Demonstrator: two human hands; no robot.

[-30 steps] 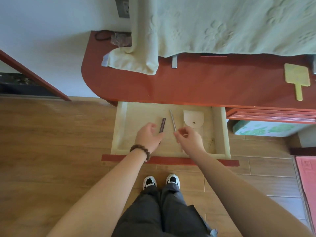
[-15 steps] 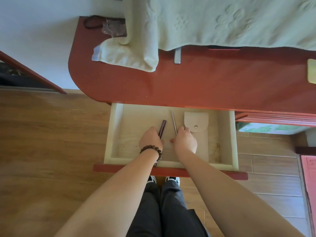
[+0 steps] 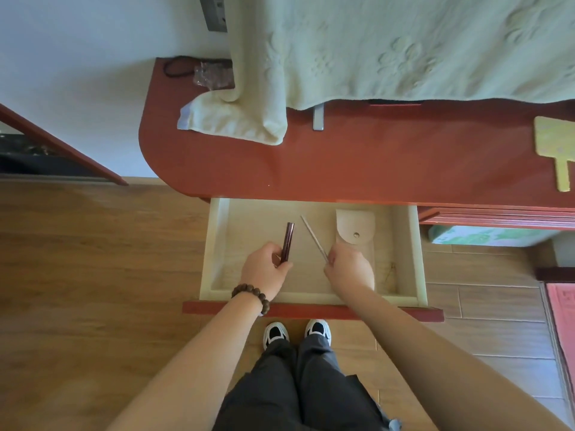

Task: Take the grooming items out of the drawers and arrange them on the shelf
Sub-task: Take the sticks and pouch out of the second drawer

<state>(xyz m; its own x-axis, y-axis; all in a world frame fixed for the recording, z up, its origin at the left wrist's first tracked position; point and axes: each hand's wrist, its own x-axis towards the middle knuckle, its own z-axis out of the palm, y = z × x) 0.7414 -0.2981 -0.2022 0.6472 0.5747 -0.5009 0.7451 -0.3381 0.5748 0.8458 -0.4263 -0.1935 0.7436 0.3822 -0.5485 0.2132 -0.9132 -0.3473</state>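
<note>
Now, change: since a moment ago both items are off the floor of the open drawer (image 3: pixel 417 253), so each is ready to go up to the red shelf (image 3: pixel 357 163).
Left hand (image 3: pixel 264 272): fingers closed around the dark slim tube (image 3: pixel 287 241), near the drawer's left-centre.
Right hand (image 3: pixel 351 269): fingers pinching the thin metal stick (image 3: pixel 312 234), tip angled toward the back edge.
Left behind: cream snap pouch (image 3: pixel 354 231), by the right wall.

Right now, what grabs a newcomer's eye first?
Both hands in the open drawer: the left hand grips a dark maroon tube, the right hand pinches a thin silver stick. Beside them lies a cream snap pouch, under the red shelf.
</note>
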